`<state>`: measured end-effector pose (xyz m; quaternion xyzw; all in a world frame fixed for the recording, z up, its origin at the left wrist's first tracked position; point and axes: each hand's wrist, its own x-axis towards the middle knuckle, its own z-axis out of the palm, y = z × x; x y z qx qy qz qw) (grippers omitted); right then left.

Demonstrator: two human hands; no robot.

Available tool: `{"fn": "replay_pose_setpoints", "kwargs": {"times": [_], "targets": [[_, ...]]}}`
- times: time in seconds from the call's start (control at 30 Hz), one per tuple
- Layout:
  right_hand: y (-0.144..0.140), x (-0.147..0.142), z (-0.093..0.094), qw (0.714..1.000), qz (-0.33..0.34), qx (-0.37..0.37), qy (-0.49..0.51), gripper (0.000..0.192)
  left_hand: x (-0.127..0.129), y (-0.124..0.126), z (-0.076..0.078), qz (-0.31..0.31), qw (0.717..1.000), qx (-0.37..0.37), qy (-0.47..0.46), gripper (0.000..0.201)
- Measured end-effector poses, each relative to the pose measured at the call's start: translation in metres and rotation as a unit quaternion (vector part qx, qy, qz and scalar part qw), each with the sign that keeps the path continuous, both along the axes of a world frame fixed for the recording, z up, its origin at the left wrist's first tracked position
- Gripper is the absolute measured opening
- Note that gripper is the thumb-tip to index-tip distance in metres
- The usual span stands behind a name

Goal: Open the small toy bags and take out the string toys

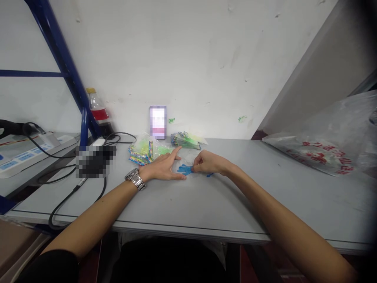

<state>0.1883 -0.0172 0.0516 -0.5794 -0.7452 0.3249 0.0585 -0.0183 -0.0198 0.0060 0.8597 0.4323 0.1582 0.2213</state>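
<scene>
From the head camera, the left hand (pixel 165 167) lies flat on the grey table (pixel 206 204), fingers spread, pressing down what looks like a clear plastic sleeve beside the blue hand-shaped toy (pixel 185 169). The right hand (pixel 209 162) is curled, thumb and forefinger pinching the toy at its wrist end, just beside the left fingertips. The toy looks small, light and rubbery (probably floppy and a bit tacky), so I'd judge a pinch at the narrow stem is the best hold, rather than the limp fingers. Behind the hands sit packets of green toys (pixel 141 152) and a stack of packets (pixel 186 140); a phone (pixel 158 122) leans on the wall, and a bottle (pixel 97 105) stands to the left.
</scene>
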Motion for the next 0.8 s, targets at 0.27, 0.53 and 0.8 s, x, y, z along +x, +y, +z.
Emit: {"fn": "replay_pose_setpoints", "kwargs": {"times": [0.27,0.53,0.8], "targets": [[0.000,-0.001,0.003,0.995,0.024,0.046,-0.087,0.022,-0.002,0.001,-0.002,-0.007,1.000,-0.001,-0.006,0.117],[0.009,0.023,0.008,0.981,0.085,0.069,-0.161,0.026,-0.003,0.002,-0.002,-0.006,1.000,-0.007,-0.006,0.117],[0.012,0.036,0.005,0.956,0.047,0.166,-0.236,0.011,-0.003,0.002,-0.002,-0.011,1.000,-0.003,-0.002,0.112]]}}
